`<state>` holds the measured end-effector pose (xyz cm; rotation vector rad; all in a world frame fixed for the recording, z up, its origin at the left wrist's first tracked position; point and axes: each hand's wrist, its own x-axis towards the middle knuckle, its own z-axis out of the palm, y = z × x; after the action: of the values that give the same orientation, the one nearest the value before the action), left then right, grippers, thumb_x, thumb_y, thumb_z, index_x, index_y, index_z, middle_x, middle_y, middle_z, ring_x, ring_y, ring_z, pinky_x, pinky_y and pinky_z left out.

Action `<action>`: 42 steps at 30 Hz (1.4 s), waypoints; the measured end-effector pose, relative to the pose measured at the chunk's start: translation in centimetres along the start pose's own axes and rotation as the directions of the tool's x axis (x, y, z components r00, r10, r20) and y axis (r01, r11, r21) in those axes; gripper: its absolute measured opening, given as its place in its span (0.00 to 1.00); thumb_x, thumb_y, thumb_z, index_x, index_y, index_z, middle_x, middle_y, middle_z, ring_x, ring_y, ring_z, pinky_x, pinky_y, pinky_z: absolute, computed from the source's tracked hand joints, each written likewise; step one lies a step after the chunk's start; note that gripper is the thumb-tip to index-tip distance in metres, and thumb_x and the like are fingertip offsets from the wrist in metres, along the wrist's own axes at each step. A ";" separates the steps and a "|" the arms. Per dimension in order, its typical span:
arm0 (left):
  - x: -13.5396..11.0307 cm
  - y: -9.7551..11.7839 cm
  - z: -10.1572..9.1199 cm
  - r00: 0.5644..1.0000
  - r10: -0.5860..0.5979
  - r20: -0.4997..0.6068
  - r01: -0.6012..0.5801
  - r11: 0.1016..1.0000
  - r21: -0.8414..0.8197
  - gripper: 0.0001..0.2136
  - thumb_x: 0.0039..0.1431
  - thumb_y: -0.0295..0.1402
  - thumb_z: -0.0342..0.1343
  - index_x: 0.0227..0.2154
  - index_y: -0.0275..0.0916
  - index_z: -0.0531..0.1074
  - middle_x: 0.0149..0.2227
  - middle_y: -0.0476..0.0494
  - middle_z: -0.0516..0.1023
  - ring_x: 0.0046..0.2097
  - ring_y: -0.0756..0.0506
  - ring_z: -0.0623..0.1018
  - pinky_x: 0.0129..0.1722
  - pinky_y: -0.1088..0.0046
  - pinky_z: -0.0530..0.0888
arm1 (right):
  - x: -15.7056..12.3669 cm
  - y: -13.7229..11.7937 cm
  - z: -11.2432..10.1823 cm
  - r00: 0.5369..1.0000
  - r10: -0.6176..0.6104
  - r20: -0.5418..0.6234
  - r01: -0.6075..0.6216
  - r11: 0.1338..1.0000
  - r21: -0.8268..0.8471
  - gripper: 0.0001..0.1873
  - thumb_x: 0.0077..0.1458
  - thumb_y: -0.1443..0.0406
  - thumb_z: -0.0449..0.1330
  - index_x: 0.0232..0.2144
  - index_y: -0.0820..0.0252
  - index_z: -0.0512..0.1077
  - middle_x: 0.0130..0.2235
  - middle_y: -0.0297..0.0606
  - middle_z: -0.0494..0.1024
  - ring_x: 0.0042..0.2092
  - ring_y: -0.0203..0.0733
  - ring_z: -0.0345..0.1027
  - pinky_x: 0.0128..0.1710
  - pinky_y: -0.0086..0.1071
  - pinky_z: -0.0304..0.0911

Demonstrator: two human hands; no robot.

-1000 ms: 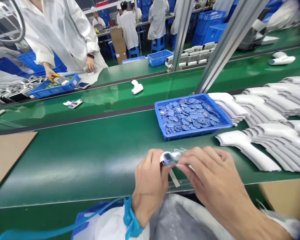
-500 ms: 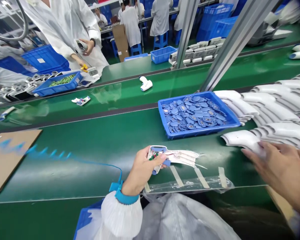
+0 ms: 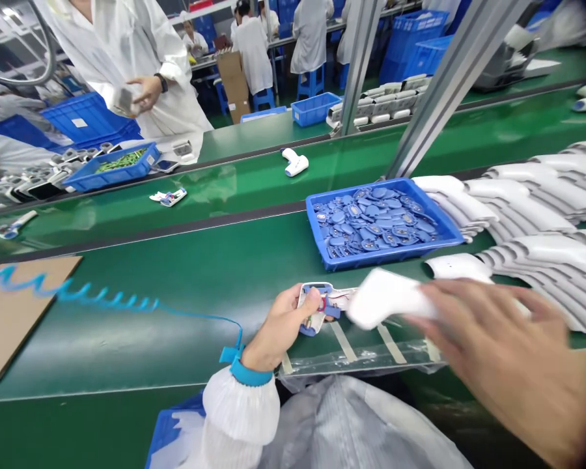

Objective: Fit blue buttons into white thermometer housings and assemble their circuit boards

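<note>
My left hand [image 3: 286,322] is shut on a blue-and-white thermometer inner assembly [image 3: 317,306], with a small circuit board and wires showing. My right hand [image 3: 498,352], blurred by motion, grips a white thermometer shell [image 3: 388,299] by its handle end and holds it just right of that assembly, not visibly touching it. More white shells [image 3: 542,257] lie in overlapping rows to the right of my right hand. A blue coiled wrist-strap cord [image 3: 102,299] runs left from the blue strap [image 3: 251,372] on my left wrist.
A blue tray [image 3: 383,225] of blue parts stands on the green conveyor belt [image 3: 176,339]. Nearby are a transparent taped plastic sheet [image 3: 361,355], a cardboard sheet [image 3: 14,319], and a grey bag [image 3: 351,423]. A co-worker [image 3: 146,85] stands across the line.
My right hand has moved from the shell rows, bringing a white shell left beside the assembly. The white strip hanging from the assembly no longer shows. My left hand has barely moved.
</note>
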<state>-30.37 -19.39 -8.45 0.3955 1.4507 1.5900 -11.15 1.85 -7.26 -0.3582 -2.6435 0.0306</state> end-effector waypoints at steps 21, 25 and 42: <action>-0.7 -0.6 0.6 0.986 0.166 0.023 -0.158 0.879 0.449 0.10 0.55 0.36 0.64 0.37 0.38 0.74 0.36 0.45 0.79 0.35 0.44 0.75 0.32 0.70 0.67 | 8.8 -11.6 4.1 0.953 0.158 0.257 -0.278 0.794 0.540 0.25 0.66 0.49 0.54 0.22 0.57 0.67 0.26 0.33 0.72 0.28 0.35 0.62 0.30 0.33 0.53; -1.5 -0.8 1.4 0.966 0.256 -0.027 -0.166 0.700 0.695 0.02 0.55 0.30 0.58 0.32 0.38 0.74 0.27 0.40 0.77 0.27 0.42 0.73 0.28 0.65 0.60 | 8.9 -13.2 4.9 0.997 0.080 0.003 -0.074 0.908 0.412 0.28 0.70 0.56 0.50 0.17 0.59 0.62 0.21 0.32 0.66 0.24 0.32 0.56 0.27 0.34 0.45; -5.9 2.2 -3.1 0.957 0.195 -0.217 0.049 0.624 0.780 0.07 0.61 0.37 0.63 0.38 0.44 0.71 0.33 0.54 0.76 0.34 0.46 0.73 0.35 0.69 0.65 | 12.2 -6.6 3.7 0.967 0.188 0.173 -0.249 0.840 0.483 0.15 0.66 0.57 0.56 0.34 0.57 0.79 0.35 0.33 0.82 0.33 0.38 0.73 0.36 0.31 0.63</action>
<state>-30.43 -25.67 -5.29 0.7532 2.3707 0.9959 -24.90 -1.26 -4.56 -0.4847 -2.5663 0.8239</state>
